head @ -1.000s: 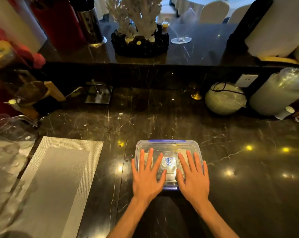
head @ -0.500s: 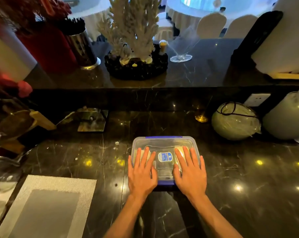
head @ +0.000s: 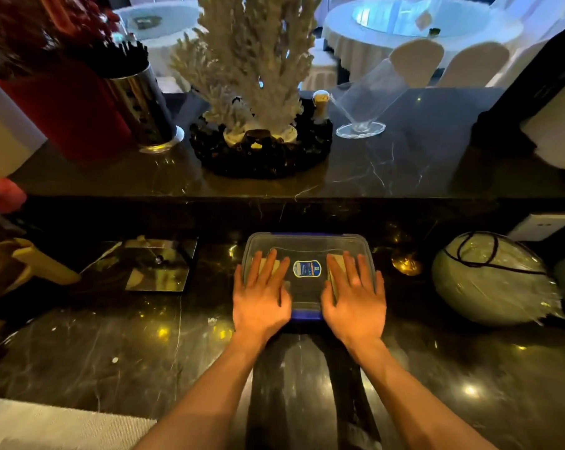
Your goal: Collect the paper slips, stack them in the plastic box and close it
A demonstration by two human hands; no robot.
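Observation:
A clear plastic box (head: 307, 245) with a lid, blue latches and an oval blue label sits on the dark marble counter, close to the raised ledge. Pale paper slips (head: 338, 263) show through the lid. My left hand (head: 261, 297) lies flat on the lid's left half, fingers spread. On the lid's right half my right hand (head: 352, 300) rests flat in the same way. Neither hand grips anything.
A raised marble ledge (head: 274, 186) behind the box carries a coral ornament (head: 258, 76), a metal cylinder (head: 144, 105) and a tipped glass (head: 362, 105). A round wrapped object (head: 492, 280) sits to the right, a mirrored square plate (head: 151, 267) to the left, a grey placemat (head: 47, 427) near left.
The box and both hands have slid away from me toward the raised ledge. The camera has tilted up, so more of the ledge and the room behind shows.

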